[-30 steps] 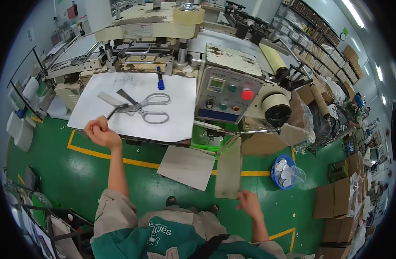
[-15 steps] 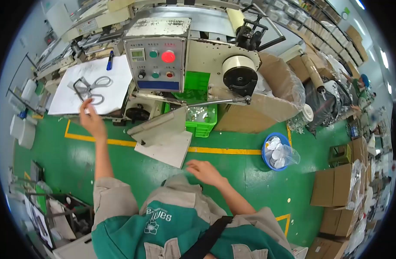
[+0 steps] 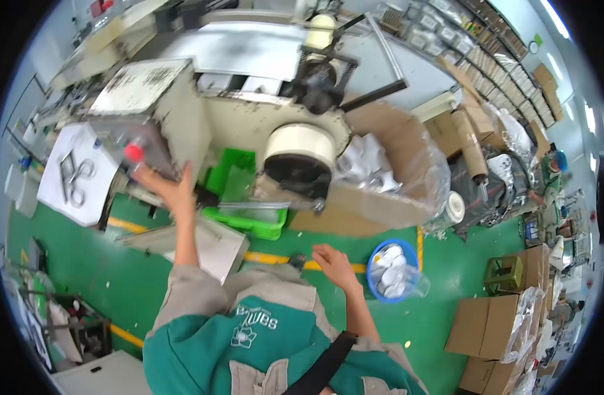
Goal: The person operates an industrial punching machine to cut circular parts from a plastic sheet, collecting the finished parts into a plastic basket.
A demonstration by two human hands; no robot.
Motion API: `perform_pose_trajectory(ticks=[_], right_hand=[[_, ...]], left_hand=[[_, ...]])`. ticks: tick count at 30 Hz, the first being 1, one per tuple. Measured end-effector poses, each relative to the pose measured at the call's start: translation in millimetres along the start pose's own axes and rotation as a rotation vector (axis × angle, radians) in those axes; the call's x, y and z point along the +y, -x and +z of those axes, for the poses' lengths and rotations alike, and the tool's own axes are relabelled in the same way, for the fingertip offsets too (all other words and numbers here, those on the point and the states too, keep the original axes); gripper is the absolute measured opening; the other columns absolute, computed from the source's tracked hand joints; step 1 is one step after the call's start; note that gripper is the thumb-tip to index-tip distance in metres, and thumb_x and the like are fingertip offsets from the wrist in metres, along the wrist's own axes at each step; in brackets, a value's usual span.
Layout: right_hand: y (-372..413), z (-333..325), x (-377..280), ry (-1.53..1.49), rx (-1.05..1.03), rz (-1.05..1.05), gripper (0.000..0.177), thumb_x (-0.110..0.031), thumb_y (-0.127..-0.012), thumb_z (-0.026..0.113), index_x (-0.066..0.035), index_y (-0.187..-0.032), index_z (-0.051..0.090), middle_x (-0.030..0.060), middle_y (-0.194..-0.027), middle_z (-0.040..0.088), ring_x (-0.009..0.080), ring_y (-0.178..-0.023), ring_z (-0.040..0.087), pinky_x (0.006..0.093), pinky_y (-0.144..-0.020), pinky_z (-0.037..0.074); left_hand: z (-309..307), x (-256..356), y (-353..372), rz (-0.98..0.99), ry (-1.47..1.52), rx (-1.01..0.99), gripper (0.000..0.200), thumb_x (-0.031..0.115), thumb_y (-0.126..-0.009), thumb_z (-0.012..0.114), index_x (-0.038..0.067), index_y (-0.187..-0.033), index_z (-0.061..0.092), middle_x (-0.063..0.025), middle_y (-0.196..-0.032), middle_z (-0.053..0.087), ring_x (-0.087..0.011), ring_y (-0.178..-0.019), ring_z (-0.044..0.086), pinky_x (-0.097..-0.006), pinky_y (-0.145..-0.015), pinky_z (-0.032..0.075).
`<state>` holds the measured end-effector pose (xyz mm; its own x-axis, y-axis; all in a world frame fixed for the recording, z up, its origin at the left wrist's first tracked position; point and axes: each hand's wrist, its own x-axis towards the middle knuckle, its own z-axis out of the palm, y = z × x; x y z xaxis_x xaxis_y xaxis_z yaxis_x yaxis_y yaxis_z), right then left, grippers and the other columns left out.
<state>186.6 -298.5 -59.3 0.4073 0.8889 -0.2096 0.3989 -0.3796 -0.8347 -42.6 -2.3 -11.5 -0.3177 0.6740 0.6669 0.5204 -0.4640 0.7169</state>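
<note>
My left hand (image 3: 169, 191) reaches up at the front of the worn control box (image 3: 183, 115), thumb and fingers spread and nothing in them. Its fingertips lie just below the red button (image 3: 134, 153), and the panel face is blurred. Left of it, scissors (image 3: 84, 170) and a dark-edged frame-like piece (image 3: 67, 176) rest on white paper (image 3: 55, 161). My right hand (image 3: 336, 264) hangs low in front of my body, fingers loosely bent and holding nothing. The blue basket (image 3: 370, 280) with white discs stands on the floor to its right.
A white roll (image 3: 301, 139) is mounted on the machine above a metal rod (image 3: 262, 205). Beneath sits a green crate (image 3: 266, 228). A large carton (image 3: 355, 214) holds white material at the right. More cartons (image 3: 483, 322) line the right side, where people are in the distance.
My view has swung right and my body has moved toward the roll side. My left hand has gone from beside the scissors to the control box. The right hand stays low and empty.
</note>
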Motion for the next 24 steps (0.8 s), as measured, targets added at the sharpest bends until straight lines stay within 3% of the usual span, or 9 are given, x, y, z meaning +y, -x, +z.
perform_pose_trajectory(ticks=[2,3,4,5,6,12,17,20,24], right_hand=[[-18.0,-45.8,23.2,0.008,0.09,0.002,0.029,-0.022,-0.084,0.056,-0.001,-0.104,0.057,0.0167,-0.093,0.064,0.0272,-0.085,0.062,0.033,-0.074,0.048],[-25.1,-68.3,27.1,0.024,0.126,0.037,0.028,-0.02,-0.083,0.057,0.0,-0.103,0.057,0.0162,-0.093,0.064,0.0244,-0.087,0.062,0.0312,-0.076,0.048],[-31.7,-88.1,29.1,0.028,0.162,0.066,0.027,-0.017,-0.083,0.058,0.001,-0.103,0.057,0.0156,-0.093,0.064,0.0216,-0.088,0.062,0.0294,-0.077,0.048],[-37.8,-102.3,33.6,0.09,0.169,0.092,0.026,-0.018,-0.083,0.058,0.001,-0.102,0.058,0.0158,-0.091,0.064,0.0221,-0.087,0.063,0.0296,-0.077,0.048],[-47.0,-115.9,39.6,0.154,0.183,0.115,0.026,-0.018,-0.083,0.058,0.001,-0.101,0.058,0.016,-0.09,0.065,0.0226,-0.085,0.063,0.0298,-0.076,0.048],[-127.9,-169.4,13.6,0.179,-0.007,0.025,0.026,-0.017,-0.083,0.057,0.002,-0.102,0.057,0.0174,-0.09,0.064,0.0252,-0.081,0.064,0.0317,-0.072,0.049],[-189.8,-181.4,12.4,0.158,-0.131,-0.269,0.029,-0.021,-0.083,0.056,0.0,-0.104,0.056,0.0187,-0.089,0.063,0.03,-0.082,0.063,0.0352,-0.071,0.048],[-215.3,-203.3,24.3,0.196,-0.194,-0.334,0.029,-0.021,-0.082,0.058,0.0,-0.104,0.057,0.0185,-0.09,0.063,0.0289,-0.084,0.063,0.0338,-0.073,0.048],[-241.6,-255.5,42.5,0.134,-0.246,-0.306,0.028,-0.019,-0.083,0.058,0.0,-0.104,0.057,0.0178,-0.09,0.064,0.028,-0.085,0.063,0.0332,-0.072,0.048]], left_hand=[[6.0,2.7,9.4,-0.132,0.004,0.08,0.085,0.028,-0.077,0.067,0.0,-0.137,0.014,-0.0214,-0.143,0.005,-0.0297,-0.133,0.011,-0.0389,-0.106,0.016],[6.5,0.3,14.4,-0.145,0.071,0.205,0.076,0.021,-0.078,0.065,-0.003,-0.134,0.019,-0.0256,-0.14,0.012,-0.0354,-0.131,0.014,-0.0398,-0.106,0.014],[-1.8,-13.9,22.5,-0.097,-0.067,0.313,0.067,0.022,-0.08,0.063,-0.004,-0.13,0.025,-0.0251,-0.136,0.022,-0.0364,-0.128,0.019,-0.0411,-0.104,0.018],[-16.3,-53.1,28.7,-0.213,-0.462,0.45,0.058,0.027,-0.083,0.058,-0.005,-0.124,0.033,-0.0238,-0.131,0.03,-0.0374,-0.124,0.024,-0.0428,-0.102,0.021],[-26.7,-68.4,36.8,-0.12,-0.806,0.63,0.053,0.035,-0.086,0.05,-0.004,-0.119,0.038,-0.0234,-0.125,0.036,-0.0371,-0.12,0.031,-0.0442,-0.1,0.025],[-16.6,-43.5,38.4,-0.883,0.649,0.596,0.067,0.051,-0.09,0.032,0.002,-0.135,0.024,-0.0154,-0.138,0.027,-0.0308,-0.123,0.032,-0.0405,-0.103,0.026],[-11.0,-56.3,29.1,-0.971,0.506,0.321,0.071,0.057,-0.088,0.032,0.006,-0.137,0.022,-0.0114,-0.139,0.029,-0.0277,-0.125,0.03,-0.0384,-0.103,0.026],[2.8,-38.4,14.7,-0.693,0.441,0.175,0.071,0.058,-0.088,0.028,0.006,-0.137,0.023,-0.0109,-0.139,0.029,-0.0245,-0.125,0.032,-0.0349,-0.102,0.027],[15.0,-12.0,8.6,-0.579,0.552,0.106,0.07,0.056,-0.088,0.034,0.002,-0.132,0.032,-0.009,-0.132,0.038,-0.023,-0.118,0.039,-0.0336,-0.099,0.03]])
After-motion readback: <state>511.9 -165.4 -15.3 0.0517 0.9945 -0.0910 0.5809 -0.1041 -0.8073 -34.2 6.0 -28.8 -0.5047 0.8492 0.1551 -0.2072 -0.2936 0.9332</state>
